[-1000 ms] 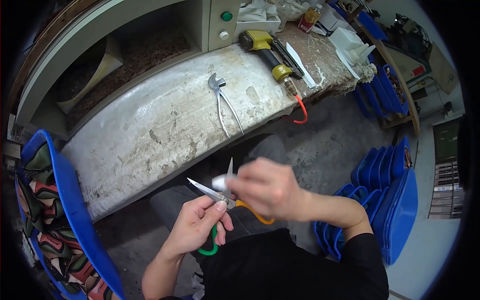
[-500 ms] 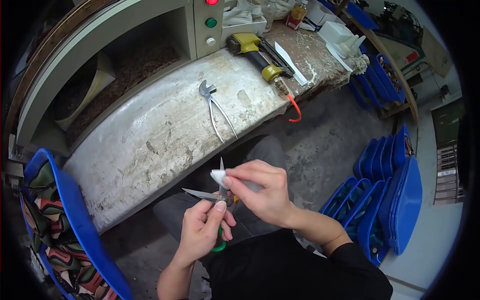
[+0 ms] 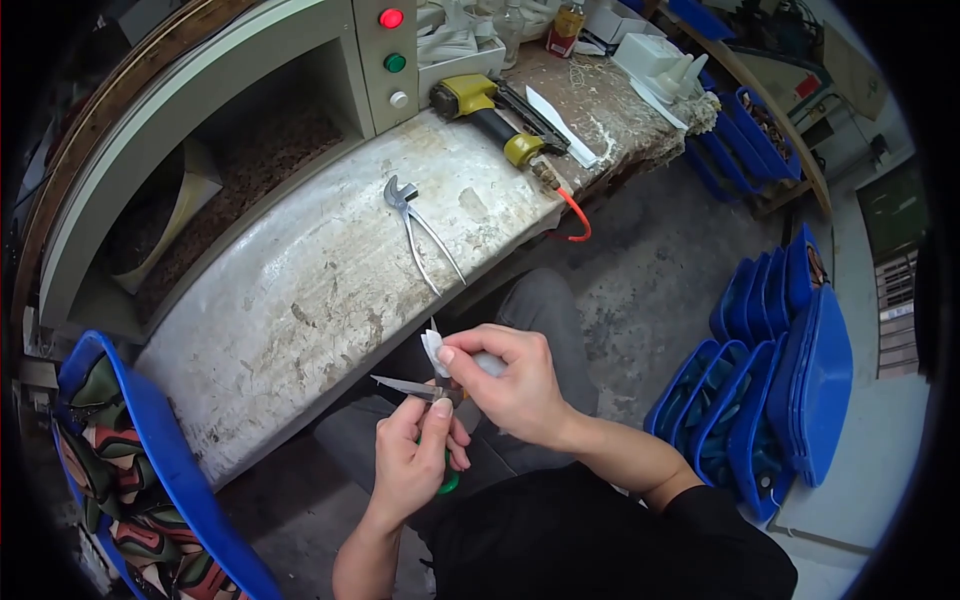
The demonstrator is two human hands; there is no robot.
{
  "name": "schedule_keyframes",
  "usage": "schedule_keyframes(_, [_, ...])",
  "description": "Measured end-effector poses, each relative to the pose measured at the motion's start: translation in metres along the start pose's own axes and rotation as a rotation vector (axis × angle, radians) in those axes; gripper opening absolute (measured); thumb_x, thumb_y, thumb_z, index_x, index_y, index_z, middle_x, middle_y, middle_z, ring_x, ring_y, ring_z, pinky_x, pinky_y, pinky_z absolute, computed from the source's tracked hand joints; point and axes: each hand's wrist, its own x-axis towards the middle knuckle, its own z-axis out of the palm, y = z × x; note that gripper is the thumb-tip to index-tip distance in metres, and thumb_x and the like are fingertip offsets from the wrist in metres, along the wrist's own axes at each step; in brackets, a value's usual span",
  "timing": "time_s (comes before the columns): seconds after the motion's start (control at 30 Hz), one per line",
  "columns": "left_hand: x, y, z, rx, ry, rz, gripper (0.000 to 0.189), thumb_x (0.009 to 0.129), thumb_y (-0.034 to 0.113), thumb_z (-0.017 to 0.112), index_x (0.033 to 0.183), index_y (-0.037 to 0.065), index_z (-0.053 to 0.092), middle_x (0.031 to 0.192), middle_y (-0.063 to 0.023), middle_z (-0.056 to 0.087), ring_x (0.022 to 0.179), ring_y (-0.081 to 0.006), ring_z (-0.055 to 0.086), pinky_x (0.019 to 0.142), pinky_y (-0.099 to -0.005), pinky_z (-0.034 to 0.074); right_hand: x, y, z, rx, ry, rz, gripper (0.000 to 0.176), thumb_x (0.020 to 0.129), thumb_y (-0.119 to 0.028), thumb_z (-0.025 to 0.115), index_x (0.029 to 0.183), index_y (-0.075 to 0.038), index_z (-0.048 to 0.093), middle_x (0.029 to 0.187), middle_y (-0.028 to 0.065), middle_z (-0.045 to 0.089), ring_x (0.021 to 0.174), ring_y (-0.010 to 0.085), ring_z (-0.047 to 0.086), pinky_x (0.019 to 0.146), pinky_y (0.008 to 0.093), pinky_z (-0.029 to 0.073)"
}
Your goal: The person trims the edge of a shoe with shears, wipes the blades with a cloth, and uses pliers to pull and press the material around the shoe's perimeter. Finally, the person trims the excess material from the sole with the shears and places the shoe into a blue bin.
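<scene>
My left hand is closed around a pair of scissors near the pivot. The blades stand apart and point away from me, and part of a green handle shows below my fingers. My right hand pinches a small white piece of cloth or paper against the upper blade, whose tip sticks out past it. Both hands are over my lap, just off the workbench's front edge. On the bench beyond them lie steel pincers with their handles toward me.
A yellow-and-black air nailer with an orange hose lies on the worn bench. Left is a blue bin of shoe parts. Stacked blue bins stand at right. A machine backs the bench.
The view has shifted slightly. The white piece shows more crumpled and upright on the blade, and my right hand has moved slightly left. Both hands keep their hold.
</scene>
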Motion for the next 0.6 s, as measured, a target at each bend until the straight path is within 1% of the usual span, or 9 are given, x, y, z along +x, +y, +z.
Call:
schedule_keyframes(0.1, [0.003,0.003,0.000,0.041,0.009,0.033,0.022,0.110,0.010,0.052,0.114,-0.008,0.064,0.075,-0.0101,0.068,0.053,-0.0152,0.063,0.051,-0.0238,0.050,0.008,-0.008,-0.001,0.054,-0.022,0.081,0.011,0.095,-0.004,0.073,0.099,0.006,0.076,0.085,0.0082,0.076,0.066,0.0119,0.066,0.059,0.0228,0.053])
schedule_keyframes(0.3, [0.013,0.004,0.000,0.069,-0.023,-0.003,0.022,0.110,0.009,0.052,0.116,-0.008,0.064,0.074,-0.0098,0.068,0.054,-0.0154,0.063,0.051,-0.0237,0.050,0.011,0.006,-0.003,0.087,0.005,0.049,0.012,0.096,-0.005,0.072,0.100,0.005,0.076,0.085,0.0081,0.075,0.067,0.0112,0.066,0.059,0.0226,0.052])
schedule_keyframes(0.43, [0.016,-0.002,0.006,0.057,-0.016,-0.023,0.023,0.110,0.008,0.051,0.119,-0.008,0.064,0.074,-0.0096,0.067,0.054,-0.0155,0.063,0.051,-0.0236,0.050,0.029,-0.002,-0.012,0.230,-0.033,0.265,0.012,0.097,-0.006,0.071,0.100,0.005,0.076,0.086,0.0078,0.075,0.069,0.0106,0.066,0.062,0.0229,0.053])
schedule_keyframes(0.47, [0.017,-0.001,0.005,0.064,-0.011,-0.022,0.023,0.110,0.008,0.051,0.119,-0.008,0.064,0.074,-0.0096,0.067,0.054,-0.0155,0.063,0.051,-0.0236,0.050,0.029,-0.001,-0.012,0.238,-0.036,0.263,0.012,0.097,-0.006,0.071,0.100,0.005,0.076,0.086,0.0078,0.075,0.069,0.0106,0.066,0.062,0.0229,0.053])
schedule_keyframes(0.6, [0.019,0.001,0.003,0.064,0.007,-0.040,0.025,0.110,0.008,0.051,0.123,-0.008,0.064,0.073,-0.0096,0.067,0.053,-0.0156,0.062,0.052,-0.0238,0.050,0.019,0.012,-0.012,0.111,-0.075,0.157,0.013,0.097,-0.007,0.072,0.102,0.005,0.076,0.086,0.0069,0.075,0.071,0.0103,0.067,0.065,0.0231,0.054])
